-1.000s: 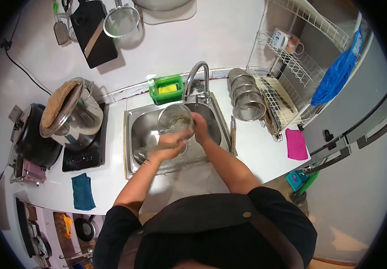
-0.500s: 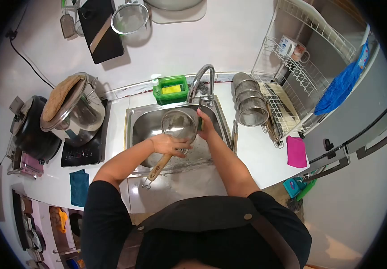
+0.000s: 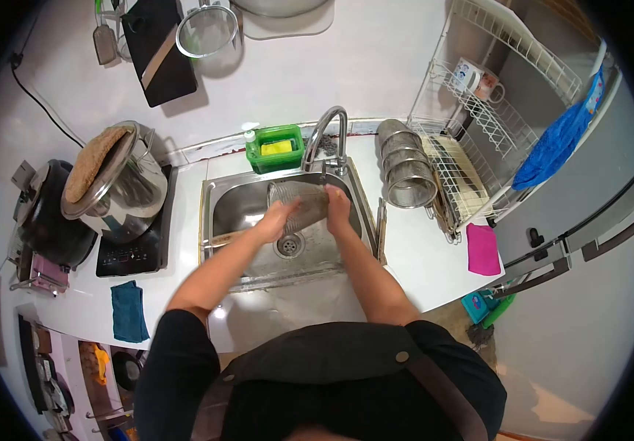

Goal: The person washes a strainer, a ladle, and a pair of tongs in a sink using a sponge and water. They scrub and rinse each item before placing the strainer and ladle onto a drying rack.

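Observation:
Over the sink (image 3: 223,213) I hold a metal mesh strainer (image 3: 298,209), tipped on its side below the faucet (image 3: 324,136). My left hand (image 3: 278,219) is closed on the left side of the strainer. Its wooden handle (image 3: 227,238) points left, partly behind my left forearm. My right hand (image 3: 337,207) grips the strainer's right side, close under the faucet's spout. Whether anything else is in my right hand is hidden. The drain (image 3: 289,246) shows below the strainer.
Behind the sink stands a green tray (image 3: 276,163) with a yellow sponge (image 3: 276,148). Several mesh strainers (image 3: 410,181) are nested at the right, beside a white wire rack (image 3: 464,165). A large pot (image 3: 137,195) on a cooktop (image 3: 129,257) and a teal cloth (image 3: 130,312) are at the left.
The strainer has turned onto its side, and its handle has swung from pointing toward me to pointing left. My left hand has moved up and closed on it.

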### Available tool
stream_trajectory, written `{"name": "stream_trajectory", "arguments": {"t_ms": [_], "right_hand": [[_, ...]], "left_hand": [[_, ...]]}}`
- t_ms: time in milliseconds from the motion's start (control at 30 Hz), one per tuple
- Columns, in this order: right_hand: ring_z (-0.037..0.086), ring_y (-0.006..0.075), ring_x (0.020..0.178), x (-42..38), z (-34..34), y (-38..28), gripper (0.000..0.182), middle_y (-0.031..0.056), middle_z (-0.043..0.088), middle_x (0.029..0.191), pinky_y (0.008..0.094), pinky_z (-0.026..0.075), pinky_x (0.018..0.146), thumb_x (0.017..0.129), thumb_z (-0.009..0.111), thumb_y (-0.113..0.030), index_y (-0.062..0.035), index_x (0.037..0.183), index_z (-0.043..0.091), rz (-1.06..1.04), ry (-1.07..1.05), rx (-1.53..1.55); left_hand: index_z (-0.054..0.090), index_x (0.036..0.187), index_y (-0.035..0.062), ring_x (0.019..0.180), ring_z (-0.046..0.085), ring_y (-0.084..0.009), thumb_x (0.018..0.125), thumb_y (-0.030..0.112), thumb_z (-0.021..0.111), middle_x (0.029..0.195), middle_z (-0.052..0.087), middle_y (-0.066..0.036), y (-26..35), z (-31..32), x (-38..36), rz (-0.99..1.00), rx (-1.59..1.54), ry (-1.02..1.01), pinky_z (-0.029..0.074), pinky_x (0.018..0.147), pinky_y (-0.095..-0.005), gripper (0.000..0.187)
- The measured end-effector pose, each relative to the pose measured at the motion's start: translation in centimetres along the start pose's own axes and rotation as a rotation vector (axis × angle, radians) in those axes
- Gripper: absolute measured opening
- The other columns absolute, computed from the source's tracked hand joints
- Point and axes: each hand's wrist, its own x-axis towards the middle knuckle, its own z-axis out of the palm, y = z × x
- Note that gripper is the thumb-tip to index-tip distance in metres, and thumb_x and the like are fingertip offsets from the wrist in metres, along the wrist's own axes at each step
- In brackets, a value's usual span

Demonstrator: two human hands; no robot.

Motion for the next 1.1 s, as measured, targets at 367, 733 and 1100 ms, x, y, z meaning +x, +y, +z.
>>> {"name": "stream_trajectory", "arguments": {"t_ms": [367, 733, 1100], "right_hand": [[0.051, 0.0297, 0.086, -6.4, 5.4, -4.6, 0.018, 0.0125, 0.056, 0.088, 0.0362, 0.039, 0.076, 0.074, 0.050, -0.011, -0.0051, 0.088, 0.060, -1.345, -0.194, -0.978], [0.055, 0.0263, 0.089, -8.4, 5.5, -6.9, 0.022, 0.0109, 0.059, 0.095, 0.0324, 0.041, 0.081, 0.072, 0.052, -0.007, -0.0047, 0.092, 0.060, -1.275, -0.310, -1.225], [0.055, 0.0124, 0.084, -3.7, -0.4, -8.0, 0.024, 0.0051, 0.059, 0.091, 0.0250, 0.043, 0.074, 0.081, 0.049, -0.017, 0.0007, 0.094, 0.058, -0.002, -0.336, -0.266]], "left_hand": [[0.050, 0.102, -0.0009, 0.083, 0.053, -0.0182, 0.057, -0.008, 0.044, 0.091, 0.054, -0.008, -0.5, 4.4, 0.0, 0.267, -0.412, 0.147, 0.044, 0.068, -0.0275, 0.045], [0.045, 0.113, -0.0003, 0.097, 0.049, -0.0223, 0.060, -0.008, 0.044, 0.108, 0.052, -0.009, -2.9, 4.9, -0.2, 0.355, 0.435, 0.182, 0.039, 0.082, -0.0295, 0.054], [0.043, 0.117, 0.0017, 0.099, 0.051, -0.0251, 0.074, 0.011, 0.052, 0.112, 0.051, -0.013, -0.4, 1.2, -1.0, -0.129, -0.857, -0.093, 0.040, 0.087, -0.0372, 0.044]]}}
